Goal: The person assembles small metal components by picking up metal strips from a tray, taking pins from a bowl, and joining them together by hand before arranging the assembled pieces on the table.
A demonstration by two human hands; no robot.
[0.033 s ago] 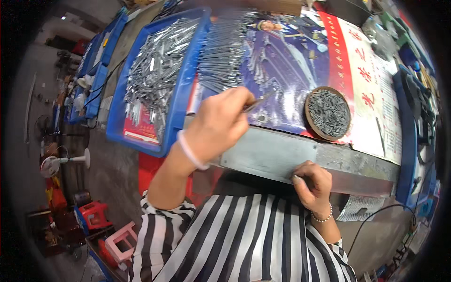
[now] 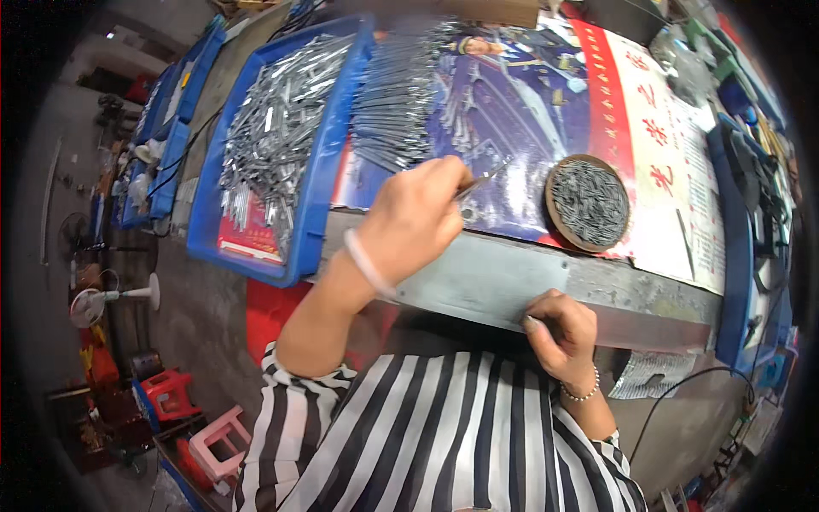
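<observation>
My left hand [image 2: 415, 220], with a pale band at the wrist, is over the front of the bench, closed on a slim metal piece [image 2: 483, 181]. Its thin end points right, over the printed poster [image 2: 522, 111]; most of the rest is hidden in my fingers. Curled at the bench's front edge is my right hand [image 2: 565, 334], thumb against the fingers; what they hold, if anything, is hidden. A round bowl [image 2: 550, 205] of small dark grey pins [image 2: 590, 201] stands beyond it. Left of the poster's middle lie rows of slim metal parts [image 2: 394, 107].
A blue tray [image 2: 322, 183] of loose shiny metal strips [image 2: 286, 111] stands on the left. A flat metal plate [image 2: 486, 277] covers the bench's front edge. Blue bins [image 2: 739, 247] line the right side. A thin rod [image 2: 686, 244] lies on the poster's right part.
My left hand has moved slightly right with the slim metal piece. My right hand keeps its place at the bench edge. The whole view has shifted a little.
</observation>
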